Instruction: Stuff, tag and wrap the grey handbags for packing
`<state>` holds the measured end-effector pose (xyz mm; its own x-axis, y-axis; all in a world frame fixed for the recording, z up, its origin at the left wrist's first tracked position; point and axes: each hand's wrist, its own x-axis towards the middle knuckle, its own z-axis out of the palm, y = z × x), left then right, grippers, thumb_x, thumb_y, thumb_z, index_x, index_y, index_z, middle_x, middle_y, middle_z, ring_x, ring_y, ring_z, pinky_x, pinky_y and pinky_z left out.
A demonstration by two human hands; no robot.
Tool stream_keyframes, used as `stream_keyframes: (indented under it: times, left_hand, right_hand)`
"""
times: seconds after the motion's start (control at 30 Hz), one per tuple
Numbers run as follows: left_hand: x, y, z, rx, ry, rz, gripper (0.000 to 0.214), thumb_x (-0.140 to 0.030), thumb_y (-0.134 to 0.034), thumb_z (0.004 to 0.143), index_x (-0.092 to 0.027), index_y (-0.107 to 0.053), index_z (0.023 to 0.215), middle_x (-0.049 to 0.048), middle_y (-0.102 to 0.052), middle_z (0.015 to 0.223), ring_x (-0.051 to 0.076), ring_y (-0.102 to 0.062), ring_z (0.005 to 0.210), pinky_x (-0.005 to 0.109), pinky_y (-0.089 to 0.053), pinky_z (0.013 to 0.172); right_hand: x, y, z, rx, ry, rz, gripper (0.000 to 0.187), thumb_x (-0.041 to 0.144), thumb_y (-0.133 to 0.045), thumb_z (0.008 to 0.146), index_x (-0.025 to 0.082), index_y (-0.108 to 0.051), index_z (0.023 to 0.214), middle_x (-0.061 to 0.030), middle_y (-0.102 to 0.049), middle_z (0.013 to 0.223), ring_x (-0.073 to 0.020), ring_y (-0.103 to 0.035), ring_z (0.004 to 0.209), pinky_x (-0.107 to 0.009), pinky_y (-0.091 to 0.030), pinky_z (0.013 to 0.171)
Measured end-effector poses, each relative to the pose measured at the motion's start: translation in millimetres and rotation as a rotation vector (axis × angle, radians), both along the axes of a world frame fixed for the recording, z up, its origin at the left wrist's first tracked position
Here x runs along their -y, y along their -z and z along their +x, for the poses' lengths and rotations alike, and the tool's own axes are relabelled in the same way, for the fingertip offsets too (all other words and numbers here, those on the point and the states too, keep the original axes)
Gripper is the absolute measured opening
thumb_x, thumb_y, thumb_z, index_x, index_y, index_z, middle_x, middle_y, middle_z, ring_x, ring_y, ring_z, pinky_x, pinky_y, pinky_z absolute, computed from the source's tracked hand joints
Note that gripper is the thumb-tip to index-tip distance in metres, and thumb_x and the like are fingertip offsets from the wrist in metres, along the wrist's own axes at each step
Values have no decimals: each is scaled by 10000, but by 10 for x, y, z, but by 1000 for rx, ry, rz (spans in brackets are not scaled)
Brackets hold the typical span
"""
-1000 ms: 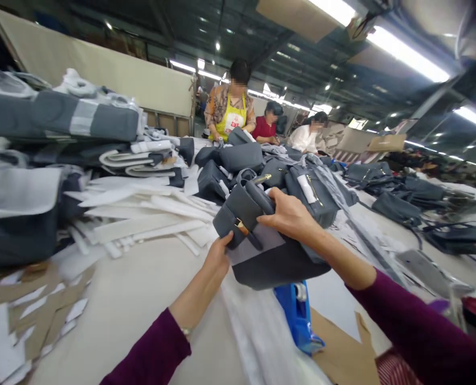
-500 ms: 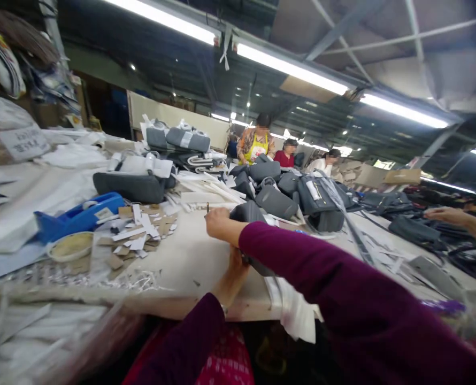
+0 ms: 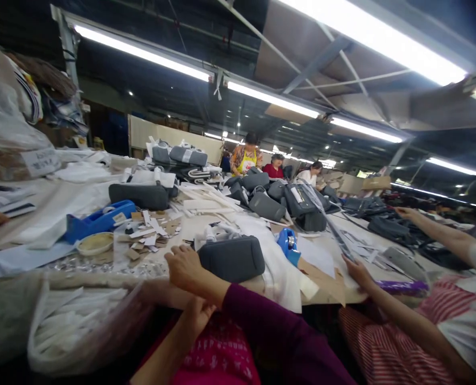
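Observation:
A dark grey padded bag [image 3: 232,258] lies at the front of the table, white wrapping bunched behind it. My right hand [image 3: 185,269] is at the bag's left end, its fingers bent and closed; what they grip is hidden. A small dark tip shows just past those fingers, too little to name. Below and nearer to me, at the table's front edge, is my left hand [image 3: 198,316], with curled fingers partly covered by my right wrist. I cannot make out what is in it.
Left of my hands are cardboard scraps [image 3: 147,232], a tape roll [image 3: 96,243] and a blue tape dispenser [image 3: 97,218]. Another blue dispenser [image 3: 288,243] stands right of the bag. Grey bags [image 3: 266,206] pile up behind. A co-worker's hand [image 3: 358,271] is close on the right.
My view has shifted and shows more of the right side. My hands have moved left and toward me, off the middle of the grey bag, which now lies in plain sight.

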<state>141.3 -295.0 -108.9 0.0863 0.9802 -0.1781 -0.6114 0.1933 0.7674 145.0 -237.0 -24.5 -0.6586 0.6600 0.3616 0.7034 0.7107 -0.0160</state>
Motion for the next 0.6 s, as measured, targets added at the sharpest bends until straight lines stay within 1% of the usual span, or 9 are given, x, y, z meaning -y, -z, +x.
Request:
stream_keyframes:
  times: [0.07,0.1,0.17,0.2,0.23,0.3,0.37,0.47,0.6]
  left_hand:
    - [20,60,-41,97,-14,6,494,-152,-722,722,-253,-564,1179,50,-690,905,249,-659,914,394,-551,827]
    - [30,71,-73,128,-34,6,609,-113,-738,675,-256,-519,1225,41,-696,907,251,-670,904,396,-552,832]
    - [42,47,-140,114,-58,-3,765,-125,-758,660,-252,-399,1324,54,-694,999,246,-686,891,413,-554,841]
    - [41,15,-168,68,-55,-5,799,-160,-766,679,-253,-352,1356,73,-686,1054,244,-690,889,418,-556,837]
    - [31,-26,-191,13,-52,-5,802,-197,-772,695,-251,-338,1366,93,-678,1088,242,-692,886,411,-559,824]
    - [-13,-112,-232,-82,-34,10,733,-246,-782,700,-217,-406,1328,125,-664,1128,241,-685,910,378,-564,799]
    - [-91,-177,-291,-158,-19,13,641,-265,-794,676,-175,-509,1243,136,-660,1136,250,-668,954,342,-565,766]
    - [-262,-196,-474,-269,-18,-9,590,-309,-803,649,-174,-583,1179,118,-657,1162,246,-660,947,311,-562,718]
    - [-564,-82,-857,-554,-153,-18,585,-412,-792,638,-189,-617,1150,84,-684,1087,168,-633,690,244,-490,551]
  right_hand:
    - [82,-97,404,-184,71,78,381,280,-463,912,186,-524,1277,-148,-511,1358,-271,-441,1268,-474,-371,1031]
    - [92,-108,666,-258,153,115,414,288,-398,943,170,-470,1333,-169,-430,1428,-285,-353,1337,-508,-305,1071]
    - [39,-30,1240,-609,461,216,423,326,-357,955,183,-480,1334,-150,-395,1460,-280,-304,1368,-504,-242,1107]
    - [-18,56,1515,-742,585,189,461,361,-354,949,158,-463,1348,-162,-392,1459,-289,-306,1368,-506,-229,1112]
    - [-83,166,1754,-848,683,83,516,400,-345,941,123,-434,1367,-183,-414,1437,-298,-326,1357,-506,-230,1112]
    - [-201,416,2073,-982,762,-209,579,457,-292,935,95,-418,1369,-196,-457,1395,-296,-387,1320,-489,-270,1099]
    - [-253,635,2148,-1049,750,-366,594,488,-268,927,108,-428,1355,-180,-473,1379,-283,-403,1311,-462,-279,1106]
    - [-188,810,1937,-1109,727,-309,575,505,-309,913,139,-440,1336,-155,-450,1393,-275,-350,1345,-449,-233,1137]
    - [20,845,1588,-1175,605,-278,531,479,-375,913,176,-436,1344,-136,-436,1398,-256,-364,1335,-446,-261,1133]
